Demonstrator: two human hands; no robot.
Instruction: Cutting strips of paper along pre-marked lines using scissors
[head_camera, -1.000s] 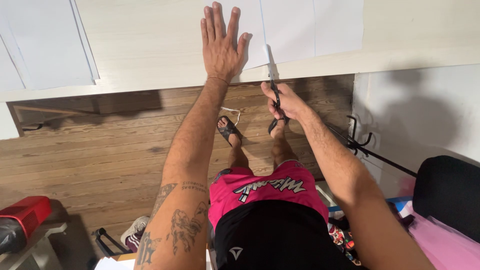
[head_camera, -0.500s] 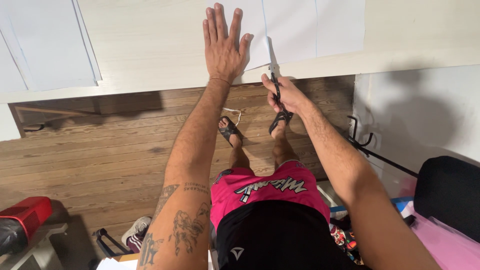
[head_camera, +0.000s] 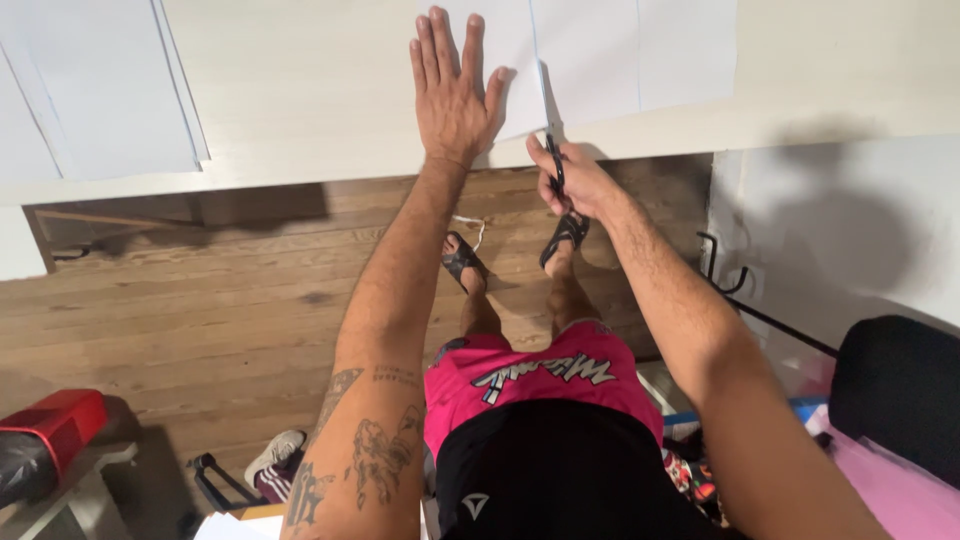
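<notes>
2 hands: left hand (head_camera: 452, 98) flattens paper (head_camera: 590, 55), right hand (head_camera: 575, 182) scissors (head_camera: 553, 150) edge.

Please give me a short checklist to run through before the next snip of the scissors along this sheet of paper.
1. Left hand flat on the white sheet, pinning it to the table: ok.
2. Left fingers apart from the blades: ok, though the nearest finger is close beside them.
3. Right hand gripping the scissors by the black handles: ok.
4. Blades engaged in the sheet at its near edge: ok.
5. Blades following the faint line on the sheet: cannot tell.
6. Stack of other sheets at the far left, away from the cut: ok.
</notes>
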